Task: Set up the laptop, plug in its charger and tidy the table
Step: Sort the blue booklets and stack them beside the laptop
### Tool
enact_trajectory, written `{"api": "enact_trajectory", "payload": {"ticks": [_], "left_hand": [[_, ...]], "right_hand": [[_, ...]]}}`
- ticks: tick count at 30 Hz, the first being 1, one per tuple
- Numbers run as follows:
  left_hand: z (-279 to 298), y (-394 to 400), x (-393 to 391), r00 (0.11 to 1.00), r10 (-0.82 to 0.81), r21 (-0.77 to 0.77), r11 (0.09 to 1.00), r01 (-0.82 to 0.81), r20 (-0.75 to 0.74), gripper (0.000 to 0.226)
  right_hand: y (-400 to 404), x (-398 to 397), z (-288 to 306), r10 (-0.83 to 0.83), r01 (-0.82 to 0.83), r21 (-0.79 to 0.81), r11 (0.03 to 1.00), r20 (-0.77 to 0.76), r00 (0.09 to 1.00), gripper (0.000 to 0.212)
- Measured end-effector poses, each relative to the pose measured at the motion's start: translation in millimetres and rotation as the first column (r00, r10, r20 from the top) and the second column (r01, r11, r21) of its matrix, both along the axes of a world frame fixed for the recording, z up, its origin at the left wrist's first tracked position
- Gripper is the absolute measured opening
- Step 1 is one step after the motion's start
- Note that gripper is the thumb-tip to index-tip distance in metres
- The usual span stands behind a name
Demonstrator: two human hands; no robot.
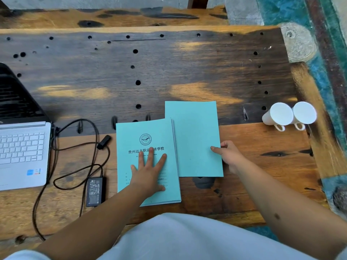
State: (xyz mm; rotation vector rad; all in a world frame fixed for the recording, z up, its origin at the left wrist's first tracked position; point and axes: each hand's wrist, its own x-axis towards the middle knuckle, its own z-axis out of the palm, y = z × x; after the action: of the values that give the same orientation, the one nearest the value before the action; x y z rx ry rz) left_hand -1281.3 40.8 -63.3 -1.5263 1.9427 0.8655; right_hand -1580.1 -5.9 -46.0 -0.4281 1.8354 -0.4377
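Head view of a dark, hole-dotted wooden table (169,72). At the left edge an open laptop (22,152) with a white keyboard deck and a dark screen stands partly out of frame. A black cable (75,145) leaves the laptop's right side, loops across the near-left part of the table and joins the black charger brick (95,191), which lies flat just right of the laptop; the cable's other run drops over the near edge.

Centre, near: a small stack of turquoise booklets (146,143), printed cover up, with an emblem and a line of Chinese characters. The left hand (149,174) lies flat on this cover, fingers spread and released, grasping nothing. Just to the right, a second turquoise booklet (195,136), plain side up, sits slightly farther away, its left edge overlapping the stack's far-right corner. The right hand (228,153) grasps this booklet at its right edge, thumb on top, the other fingers curled at or under the edge.

Far right: two white mugs (290,114) lie on their sides, touching each other, handles pointing toward the near side, well apart from the booklets.
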Motion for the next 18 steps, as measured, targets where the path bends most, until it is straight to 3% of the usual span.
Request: {"api": "enact_trajectory", "payload": {"ticks": [4,6,12,18], "left_hand": [[1.3,-0.3,0.5,1.0,-0.006,0.008,1.0,0.006,0.001,0.12],[0.7,-0.5,0.2,1.0,-0.008,0.011,1.0,0.008,-0.001,0.12],[-1.6,0.3,-0.1,1.0,-0.002,0.006,1.0,0.002,-0.004,0.12],[-3.9,1.3,-0.4,1.0,0.003,-0.005,1.0,-0.003,-0.002,0.122]], "right_hand": [[-4.5,1.1,0.0,-0.056,0.05,0.049,0.998,0.127,0.99,0.046],[-6.2,9.6,-1.6,-0.012,0.004,0.061,0.998,0.121,0.993,0.053],[-18.2,7.4,-4.3,-0.136,0.133,0.065,0.989,0.051,0.989,0.024],[-22.0,5.6,-3.2,-0.15,0.137,0.122,0.983,0.104,0.983,0.019]]}}
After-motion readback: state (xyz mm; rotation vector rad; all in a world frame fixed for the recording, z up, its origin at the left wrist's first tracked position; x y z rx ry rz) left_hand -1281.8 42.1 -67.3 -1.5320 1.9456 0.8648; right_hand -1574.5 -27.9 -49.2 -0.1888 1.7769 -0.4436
